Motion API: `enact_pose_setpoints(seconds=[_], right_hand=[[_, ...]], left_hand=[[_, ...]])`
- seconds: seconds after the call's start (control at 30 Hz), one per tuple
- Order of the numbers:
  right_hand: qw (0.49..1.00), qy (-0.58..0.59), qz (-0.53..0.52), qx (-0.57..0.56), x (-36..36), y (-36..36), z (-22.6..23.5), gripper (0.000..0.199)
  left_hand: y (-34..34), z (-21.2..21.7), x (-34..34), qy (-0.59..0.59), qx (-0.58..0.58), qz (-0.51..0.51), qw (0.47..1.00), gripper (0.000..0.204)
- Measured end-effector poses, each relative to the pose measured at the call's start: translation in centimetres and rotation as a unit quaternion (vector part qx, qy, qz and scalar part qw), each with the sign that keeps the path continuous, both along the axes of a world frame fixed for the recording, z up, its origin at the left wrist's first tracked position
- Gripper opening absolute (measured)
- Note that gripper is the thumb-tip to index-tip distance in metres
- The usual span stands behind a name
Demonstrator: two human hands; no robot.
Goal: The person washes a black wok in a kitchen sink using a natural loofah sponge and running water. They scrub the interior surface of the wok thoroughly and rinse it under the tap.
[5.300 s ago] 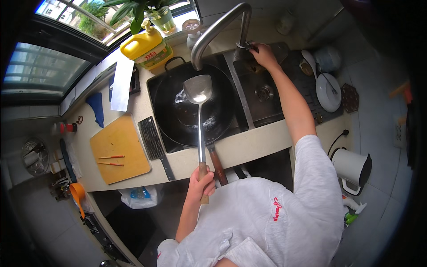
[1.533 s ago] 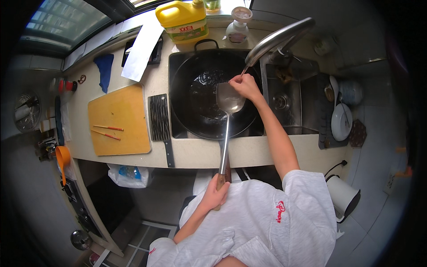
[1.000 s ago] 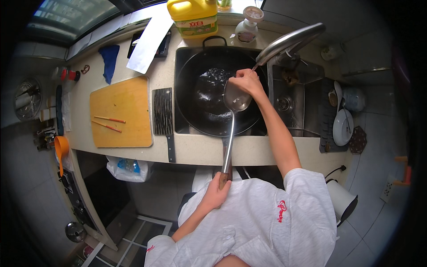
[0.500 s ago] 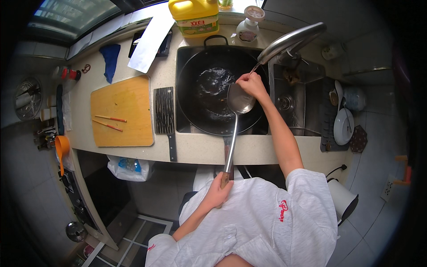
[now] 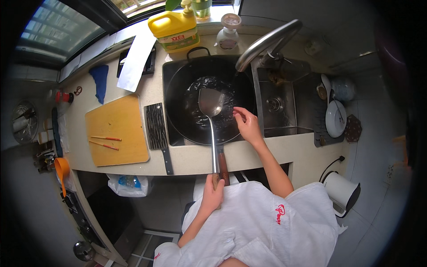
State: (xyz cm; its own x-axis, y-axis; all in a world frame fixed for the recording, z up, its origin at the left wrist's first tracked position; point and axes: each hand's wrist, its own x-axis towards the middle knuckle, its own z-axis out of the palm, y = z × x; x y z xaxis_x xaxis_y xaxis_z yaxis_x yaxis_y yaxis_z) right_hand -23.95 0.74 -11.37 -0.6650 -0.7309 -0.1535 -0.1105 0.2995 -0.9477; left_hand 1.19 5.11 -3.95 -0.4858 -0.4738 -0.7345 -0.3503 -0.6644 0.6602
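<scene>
Where the left hand [image 5: 212,196] grips, spatula handle [image 5: 215,178] hides.

The tabletop [image 5: 189,161] is pale cream, with a steel double sink [image 5: 282,121] set into it. Taking that sink as the dial's centre, a yellowish cutting board [image 5: 119,153] lies flat near nine o'clock. Just beside it, closer in, lies a dark cleaver [image 5: 156,128], its handle toward six. A blue cloth [image 5: 99,83] sits past nine and a black tray [image 5: 149,63] near ten. A yellow jug [image 5: 175,33] stands past ten, a white pump bottle [image 5: 227,40] past eleven. A dark mat [image 5: 320,121] lies past three.
</scene>
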Motion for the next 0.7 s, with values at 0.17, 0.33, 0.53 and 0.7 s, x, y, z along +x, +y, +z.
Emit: enact_pose_setpoints(seconds=[0.17,0.33,0.53,0.7], right_hand=[[0.992,-0.12,-0.014,0.035,-5.3,2.1,1.5,0.037],[0.937,-0.309,0.105,0.127,-0.2,2.2,2.0,0.051],[0.9,-0.417,0.124,-0.042,7.9,0.5,0.7,0.024],[0.876,-0.463,0.124,-0.057,10.5,0.9,1.4,0.021]], left_hand=[[0.4,-0.8,0.0,-0.106,-0.26,-0.084,0.956,0.021],[-0.8,1.5,-1.1,-0.185,-0.389,-0.126,0.894,0.028],[-1.0,-0.8,0.8,-0.207,-0.474,-0.123,0.847,0.024],[-1.3,-2.9,2.5,-0.118,-0.376,-0.11,0.913,0.018]])
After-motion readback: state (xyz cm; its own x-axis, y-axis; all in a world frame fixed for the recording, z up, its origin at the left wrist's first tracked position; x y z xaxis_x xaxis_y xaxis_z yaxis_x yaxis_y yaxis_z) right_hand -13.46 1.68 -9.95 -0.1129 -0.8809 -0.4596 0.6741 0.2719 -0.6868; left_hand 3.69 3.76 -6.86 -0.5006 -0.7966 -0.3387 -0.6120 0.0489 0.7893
